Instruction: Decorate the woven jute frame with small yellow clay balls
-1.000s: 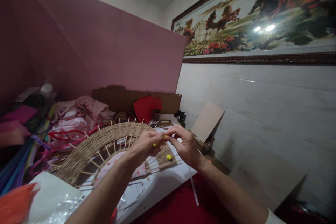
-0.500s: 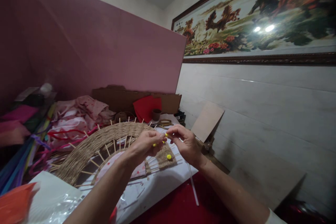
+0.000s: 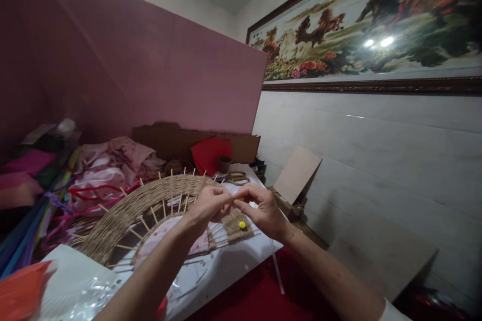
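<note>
Fingertips of my left hand and my right hand meet in a pinch over a small yellow lump, mostly hidden by the fingers. It looks like soft clay, though I cannot tell for sure. Just below the hands, a round yellow ball rests on the end of a woven straw strip. A curved woven straw band with thin wooden sticks poking out arches to the left. Inside its curve lies a pink cloth with red dots.
White board lies under the work, over a red surface. Scissors, a small brown pot and red sheets are behind. Crumpled pink cloth and an orange packet lie left. A clear stick juts over the edge.
My hands have closed together slightly lower, and the fingers now cover more of the yellow lump. Other yellow bits seen near my left fingers are hidden now.
</note>
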Available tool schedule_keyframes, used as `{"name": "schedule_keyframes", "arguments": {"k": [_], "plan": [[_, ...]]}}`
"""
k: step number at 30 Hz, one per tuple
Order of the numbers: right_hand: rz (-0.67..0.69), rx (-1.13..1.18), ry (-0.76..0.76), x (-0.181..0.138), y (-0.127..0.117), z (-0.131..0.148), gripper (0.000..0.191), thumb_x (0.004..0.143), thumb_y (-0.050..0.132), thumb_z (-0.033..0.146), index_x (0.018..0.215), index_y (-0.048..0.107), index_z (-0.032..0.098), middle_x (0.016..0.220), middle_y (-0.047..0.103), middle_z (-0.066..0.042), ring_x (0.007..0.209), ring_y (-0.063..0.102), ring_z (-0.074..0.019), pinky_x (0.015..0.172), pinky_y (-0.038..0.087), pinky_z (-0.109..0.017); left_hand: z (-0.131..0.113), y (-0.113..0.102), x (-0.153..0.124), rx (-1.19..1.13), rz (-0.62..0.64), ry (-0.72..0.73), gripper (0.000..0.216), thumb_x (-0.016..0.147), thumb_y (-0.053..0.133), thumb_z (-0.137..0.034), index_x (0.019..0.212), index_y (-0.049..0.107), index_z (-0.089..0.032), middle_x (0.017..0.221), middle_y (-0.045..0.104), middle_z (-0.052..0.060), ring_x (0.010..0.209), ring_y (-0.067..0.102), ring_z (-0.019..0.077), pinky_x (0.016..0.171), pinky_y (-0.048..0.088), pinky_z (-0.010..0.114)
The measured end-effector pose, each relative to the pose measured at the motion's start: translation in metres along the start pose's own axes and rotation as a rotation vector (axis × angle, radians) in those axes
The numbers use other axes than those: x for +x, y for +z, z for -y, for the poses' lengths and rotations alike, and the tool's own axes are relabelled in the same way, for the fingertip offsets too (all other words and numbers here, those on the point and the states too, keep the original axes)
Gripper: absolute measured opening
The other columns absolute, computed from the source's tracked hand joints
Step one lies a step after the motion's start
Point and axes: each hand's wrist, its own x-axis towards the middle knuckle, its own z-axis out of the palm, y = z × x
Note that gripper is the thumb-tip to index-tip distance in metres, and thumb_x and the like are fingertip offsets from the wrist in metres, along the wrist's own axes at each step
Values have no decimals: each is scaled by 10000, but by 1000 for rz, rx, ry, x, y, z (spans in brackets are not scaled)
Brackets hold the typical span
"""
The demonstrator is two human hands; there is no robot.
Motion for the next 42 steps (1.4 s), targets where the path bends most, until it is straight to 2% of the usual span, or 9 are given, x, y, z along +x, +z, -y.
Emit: {"name": "schedule_keyframes", "arguments": {"k": [3,7,9,15,19,23,32,37,42], "plan": [[-37,349,157,2,0,-3,97,735,688,264,751,641,180,638,589,15,560,528,-105,538,440,-245,0,-3,3,12,-59,22,175,607,591,-225,484,496,-145,382,414,-46,324,275,31,383,137,207],[-90,609,261,4,-4,-8,144,707,724,280,765,650,170,612,604,19,542,541,-91,518,434,-222,4,-10,6,-110,-89,-6,166,618,604,-220,755,617,-126,542,565,1,404,400,50,417,210,189],[-105,618,302,4,-4,-9,180,693,738,299,775,657,161,634,615,9,561,555,-97,515,437,-220,6,-12,7,-187,-58,10,222,615,576,-175,828,618,-132,598,593,11,422,401,48,427,215,188],[-151,635,342,1,0,-14,198,692,739,318,752,650,153,668,616,12,558,557,-85,524,441,-217,11,-15,9,-362,-7,-13,71,633,520,-185,639,559,-127,536,516,-5,398,326,38,407,171,191],[-165,665,368,0,2,-16,198,693,741,309,751,648,145,672,615,12,553,554,-78,522,434,-208,13,-16,12,-475,1,-66,73,644,512,-191,642,552,-130,567,516,5,435,385,57,413,218,188],[-167,684,386,-1,2,-15,193,693,742,299,748,646,141,653,602,18,555,553,-74,527,432,-198,13,-14,13,-528,35,-21,55,654,535,-152,653,567,-107,615,528,22,498,434,69,446,284,188],[-192,746,435,0,0,-15,205,659,767,286,750,649,144,677,611,7,566,548,-75,522,431,-195,11,-12,13,-503,-53,43,186,517,448,12,616,587,-60,643,542,60,524,457,76,475,327,191],[-188,762,433,0,1,-13,216,640,778,251,797,666,154,683,621,2,599,560,-82,546,440,-197,10,-12,11,-485,-54,14,187,535,467,-6,656,587,-81,609,537,45,504,459,83,451,306,186],[-166,751,399,0,2,-16,215,648,768,234,826,674,160,745,639,-19,671,587,-110,562,455,-213,7,-13,9,-514,-62,-29,73,654,539,-154,693,579,-108,557,451,-17,462,387,60,425,261,180]]}}
